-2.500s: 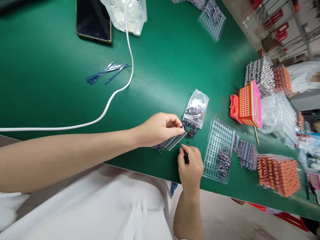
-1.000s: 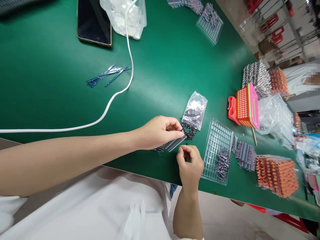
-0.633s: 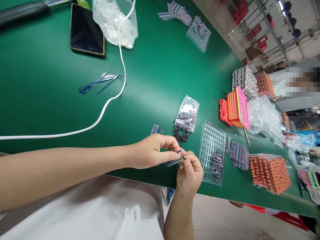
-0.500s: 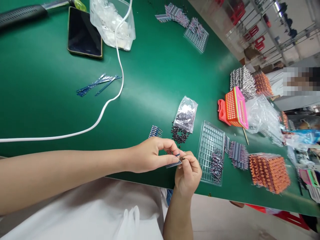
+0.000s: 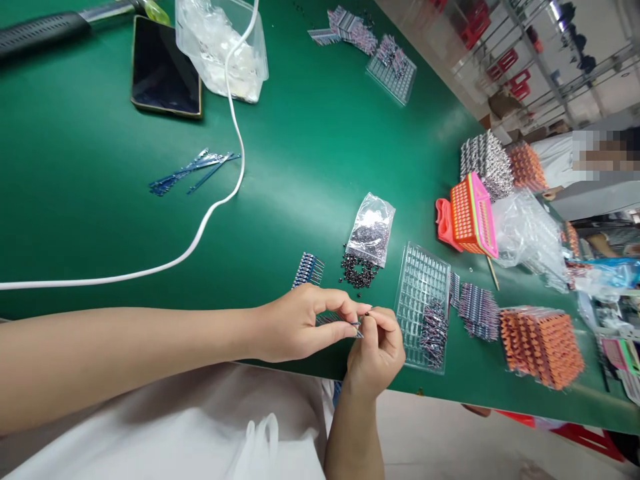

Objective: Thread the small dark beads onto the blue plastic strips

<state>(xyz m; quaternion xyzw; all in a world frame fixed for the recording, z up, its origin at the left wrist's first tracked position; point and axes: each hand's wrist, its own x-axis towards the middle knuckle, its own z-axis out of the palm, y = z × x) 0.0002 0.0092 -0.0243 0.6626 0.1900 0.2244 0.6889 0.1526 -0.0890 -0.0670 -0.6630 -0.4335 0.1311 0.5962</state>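
Observation:
My left hand (image 5: 300, 323) reaches in from the left, thumb and fingertips closed on a thin blue strip with fine pins (image 5: 358, 327), mostly hidden by the fingers. Against it, my right hand (image 5: 377, 350) pinches a tiny dark bead (image 5: 367, 314) between thumb and forefinger. Behind the left wrist lies a row of blue pieces with wire pins (image 5: 309, 269). Small black beads (image 5: 351, 273) are spilled at the mouth of a clear plastic bag (image 5: 373, 223). Right of my hands sits a clear compartment tray (image 5: 415, 280) with a heap of dark pinned parts (image 5: 434, 337) on it.
A white cable (image 5: 200, 230) crosses the green table. Toward the back are a phone (image 5: 165, 67), a hammer (image 5: 45, 33), a clear tub (image 5: 260, 73) and blue strips (image 5: 193, 172). Orange stacked parts (image 5: 543, 347) and an orange-pink basket (image 5: 465, 213) stand right. Another person's sleeve (image 5: 555, 160) shows beyond.
My left hand has shifted slightly downward, and its forefinger now reaches to the bead at my right fingertips. The strip is tilted differently. The view has moved a little.

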